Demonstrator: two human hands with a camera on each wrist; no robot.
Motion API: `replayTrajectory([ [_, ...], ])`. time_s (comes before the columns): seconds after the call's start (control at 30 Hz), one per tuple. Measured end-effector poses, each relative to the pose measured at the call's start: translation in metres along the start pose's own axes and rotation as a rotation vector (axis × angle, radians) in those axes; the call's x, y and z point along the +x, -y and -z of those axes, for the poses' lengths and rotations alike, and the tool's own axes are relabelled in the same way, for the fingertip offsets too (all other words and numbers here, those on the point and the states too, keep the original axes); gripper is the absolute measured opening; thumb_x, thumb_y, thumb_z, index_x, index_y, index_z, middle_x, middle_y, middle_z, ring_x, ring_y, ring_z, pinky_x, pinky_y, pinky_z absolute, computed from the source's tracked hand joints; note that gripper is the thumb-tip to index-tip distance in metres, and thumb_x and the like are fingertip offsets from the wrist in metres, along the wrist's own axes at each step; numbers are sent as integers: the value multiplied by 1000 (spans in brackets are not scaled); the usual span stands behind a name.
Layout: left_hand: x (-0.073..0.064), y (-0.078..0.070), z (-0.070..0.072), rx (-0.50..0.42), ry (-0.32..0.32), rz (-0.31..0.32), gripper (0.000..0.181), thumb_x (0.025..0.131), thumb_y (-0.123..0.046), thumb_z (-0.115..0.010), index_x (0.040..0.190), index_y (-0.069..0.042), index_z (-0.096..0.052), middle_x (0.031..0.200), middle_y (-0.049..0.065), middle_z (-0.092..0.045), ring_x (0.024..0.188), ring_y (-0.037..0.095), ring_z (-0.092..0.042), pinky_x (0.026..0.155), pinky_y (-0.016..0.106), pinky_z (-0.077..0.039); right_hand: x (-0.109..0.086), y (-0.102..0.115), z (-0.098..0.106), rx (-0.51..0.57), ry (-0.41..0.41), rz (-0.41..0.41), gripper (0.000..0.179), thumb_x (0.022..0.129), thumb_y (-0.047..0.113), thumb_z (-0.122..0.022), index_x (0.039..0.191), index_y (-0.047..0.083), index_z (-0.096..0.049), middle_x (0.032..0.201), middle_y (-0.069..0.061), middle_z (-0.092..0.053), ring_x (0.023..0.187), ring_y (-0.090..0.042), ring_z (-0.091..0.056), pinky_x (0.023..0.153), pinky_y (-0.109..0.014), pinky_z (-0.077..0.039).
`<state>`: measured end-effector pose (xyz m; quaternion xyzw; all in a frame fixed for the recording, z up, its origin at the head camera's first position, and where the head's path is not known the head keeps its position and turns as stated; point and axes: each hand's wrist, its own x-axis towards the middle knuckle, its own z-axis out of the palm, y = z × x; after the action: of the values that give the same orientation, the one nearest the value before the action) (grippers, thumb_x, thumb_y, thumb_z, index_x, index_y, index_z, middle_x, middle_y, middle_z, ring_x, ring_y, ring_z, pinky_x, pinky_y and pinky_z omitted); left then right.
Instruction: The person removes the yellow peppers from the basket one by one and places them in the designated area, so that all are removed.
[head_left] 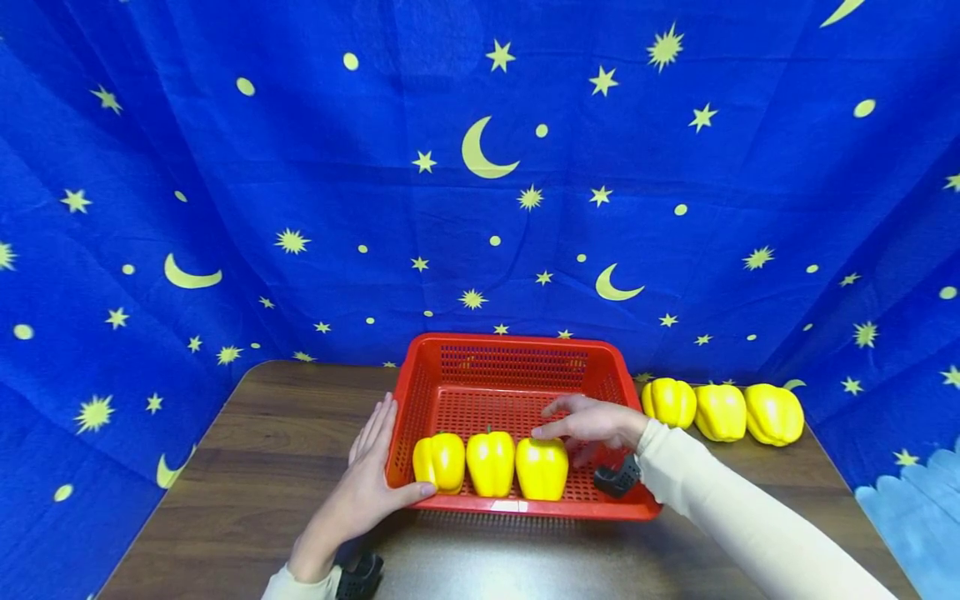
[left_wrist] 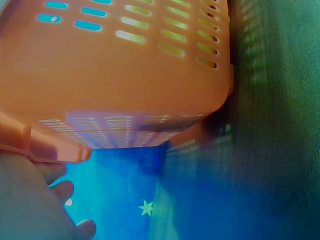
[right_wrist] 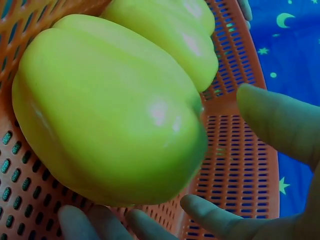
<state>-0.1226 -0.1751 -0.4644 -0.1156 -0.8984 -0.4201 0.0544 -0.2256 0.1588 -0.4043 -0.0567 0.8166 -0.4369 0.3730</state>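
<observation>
A red perforated plastic basket (head_left: 420,392) stands on the table, with a row of three yellow bell peppers along its front side: a left one (head_left: 438,463), a middle one (head_left: 491,465) and a right one (head_left: 542,470). My left hand (head_left: 367,479) rests against the basket's left front corner, fingers straight along the outer side and thumb over the front rim. Inside the basket, my right hand (head_left: 596,421) is beside the right pepper. Its thumb and fingers are spread around that pepper in the right wrist view, the thumb well apart from it.
Right of the basket, three more yellow bell peppers (head_left: 720,412) stand in a row on the brown wooden table (head_left: 247,467). A blue cloth (head_left: 360,208) with yellow moons and stars hangs behind and at both sides.
</observation>
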Motion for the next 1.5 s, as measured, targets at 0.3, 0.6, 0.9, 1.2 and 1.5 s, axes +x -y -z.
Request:
replayTrajectory([
  [0.3, 0, -1, 0, -7, 6, 6, 119, 77, -47, -83, 162, -7, -10, 169, 12, -5, 152, 39, -5, 114, 71, -5, 1, -5, -3, -68, 13, -39, 69, 87, 32, -79, 139, -3, -48, 106, -13, -64, 87, -26, -68, 71, -45, -61],
  [0.6, 0, -2, 0, -5, 7, 9, 118, 77, -46, -83, 161, -5, -11, 169, 13, -5, 152, 41, -5, 114, 70, -6, 4, -7, -4, -92, 49, -76, 73, 83, 29, -84, 139, -1, -47, 106, -13, -63, 86, -27, -68, 66, -43, -61],
  [0.9, 1, 0, 0, 2, -1, -2, 120, 76, -46, -84, 161, -4, -11, 169, 14, -5, 152, 40, -5, 115, 69, -6, 5, -9, -5, -96, 57, -76, 66, 82, 24, -85, 132, -2, -52, 102, -13, -64, 81, -25, -69, 62, -39, -61],
  [1.2, 1, 0, 0, 3, 6, -4, 120, 76, -46, -84, 161, -5, -10, 169, 13, -5, 152, 39, -4, 115, 68, -6, 3, -9, -5, -81, 102, -56, 54, 83, 19, -84, 123, -2, -55, 101, -13, -65, 80, -24, -68, 69, -39, -62],
  [1.5, 2, -1, 0, -9, 11, 9, 118, 78, -47, -82, 162, -6, -10, 169, 12, -4, 152, 40, -4, 115, 69, -5, 4, -9, -4, -40, 90, -3, 53, 84, 16, -81, 125, -8, -57, 102, -13, -67, 82, -22, -68, 75, -43, -61],
])
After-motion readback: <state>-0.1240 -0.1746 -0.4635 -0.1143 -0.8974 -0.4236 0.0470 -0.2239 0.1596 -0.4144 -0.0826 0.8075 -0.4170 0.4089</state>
